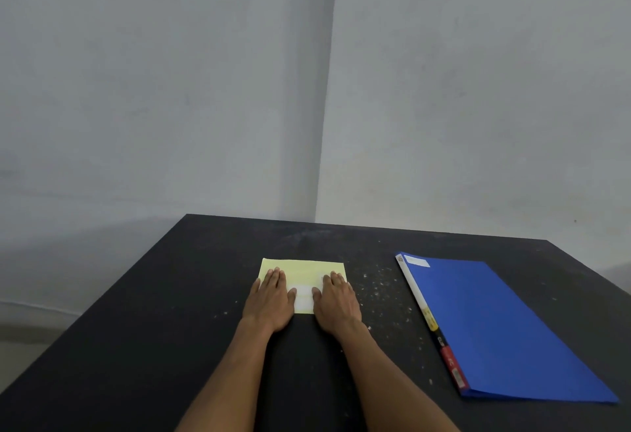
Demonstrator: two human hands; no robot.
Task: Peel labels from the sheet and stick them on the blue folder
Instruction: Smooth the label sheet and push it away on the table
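A pale yellow label sheet (302,269) lies flat on the black table (170,329) in front of me, with white labels (304,295) showing between my hands. My left hand (271,300) rests palm down on the sheet's left part, fingers extended and holding nothing. My right hand (336,301) lies palm down on the sheet's right part, likewise flat. The blue folder (495,329) lies closed on the table to the right, apart from both hands, with one white label (417,262) at its far corner near the white spine.
White specks and scuffs dot the table between the sheet and the folder. Grey walls meet in a corner behind the table's far edge (341,223). The table's left edge runs diagonally toward me.
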